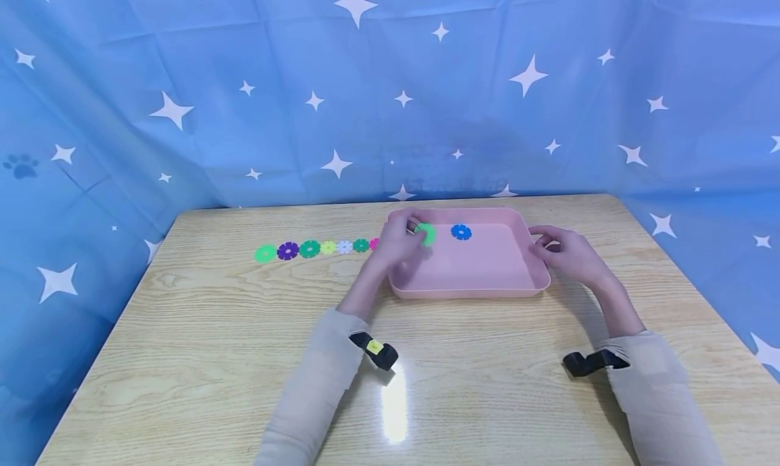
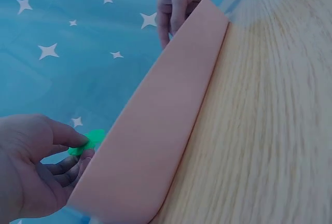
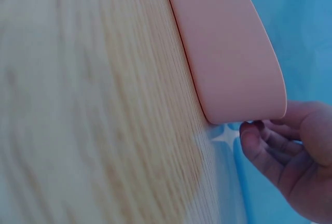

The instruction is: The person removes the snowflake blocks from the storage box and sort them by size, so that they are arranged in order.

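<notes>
A pink tray (image 1: pixel 469 269) sits on the table. My left hand (image 1: pixel 399 239) reaches over its left rim and pinches a bright green notched disc (image 1: pixel 426 234) between thumb and fingers; the left wrist view also shows that disc (image 2: pixel 92 141) at the fingertips. A blue notched disc (image 1: pixel 461 232) lies inside the tray toward the back. At the tray's right rim, my right hand (image 1: pixel 569 252) holds the edge with curled fingers. The right wrist view shows these fingers (image 3: pixel 267 156) against the tray's end wall, their grip partly hidden.
Left of the tray runs a row of notched plastic discs: light green (image 1: pixel 265 253), purple (image 1: pixel 288 250), green (image 1: pixel 310 248), yellow (image 1: pixel 329 247), white (image 1: pixel 344 247), green (image 1: pixel 361 245) and pink (image 1: pixel 374 243). A blue star-patterned curtain (image 1: pixel 286 134) hangs behind the wooden table (image 1: pixel 207 357).
</notes>
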Available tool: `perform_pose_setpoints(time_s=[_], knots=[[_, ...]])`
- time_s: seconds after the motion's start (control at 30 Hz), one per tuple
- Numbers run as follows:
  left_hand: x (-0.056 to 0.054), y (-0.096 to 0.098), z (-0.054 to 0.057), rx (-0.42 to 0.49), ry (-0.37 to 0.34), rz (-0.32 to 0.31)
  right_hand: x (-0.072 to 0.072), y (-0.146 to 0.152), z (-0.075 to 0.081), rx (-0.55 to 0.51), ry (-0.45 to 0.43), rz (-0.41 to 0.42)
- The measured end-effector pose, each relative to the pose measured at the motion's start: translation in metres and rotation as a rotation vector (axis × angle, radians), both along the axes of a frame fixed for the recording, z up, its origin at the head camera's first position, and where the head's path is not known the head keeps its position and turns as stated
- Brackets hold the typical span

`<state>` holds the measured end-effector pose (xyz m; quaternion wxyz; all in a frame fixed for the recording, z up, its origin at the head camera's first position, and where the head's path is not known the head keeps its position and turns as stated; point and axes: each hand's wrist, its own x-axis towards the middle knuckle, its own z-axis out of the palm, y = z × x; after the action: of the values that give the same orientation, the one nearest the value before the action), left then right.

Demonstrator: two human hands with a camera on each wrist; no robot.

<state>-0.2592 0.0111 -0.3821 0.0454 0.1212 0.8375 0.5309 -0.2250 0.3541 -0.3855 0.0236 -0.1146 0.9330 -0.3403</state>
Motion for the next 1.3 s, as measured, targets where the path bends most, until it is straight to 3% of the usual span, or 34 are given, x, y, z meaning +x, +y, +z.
perform_pose_setpoints(time_s=[0.23,0.57,1.03,1.3], knots=[[0.006,-0.021,0.007,0.082,-0.018,0.025,0.000,0.000,0.000,-0.005,0.006,0.002],[0.006,-0.059,0.011,0.151,-0.015,0.062,0.000,0.001,0.000,0.002,0.001,-0.002],[0.012,-0.126,0.011,0.174,-0.014,0.120,0.004,-0.004,0.005,0.003,0.001,0.000],[0.013,-0.170,0.005,0.121,-0.015,0.173,0.002,-0.002,0.002,-0.003,0.008,0.007]])
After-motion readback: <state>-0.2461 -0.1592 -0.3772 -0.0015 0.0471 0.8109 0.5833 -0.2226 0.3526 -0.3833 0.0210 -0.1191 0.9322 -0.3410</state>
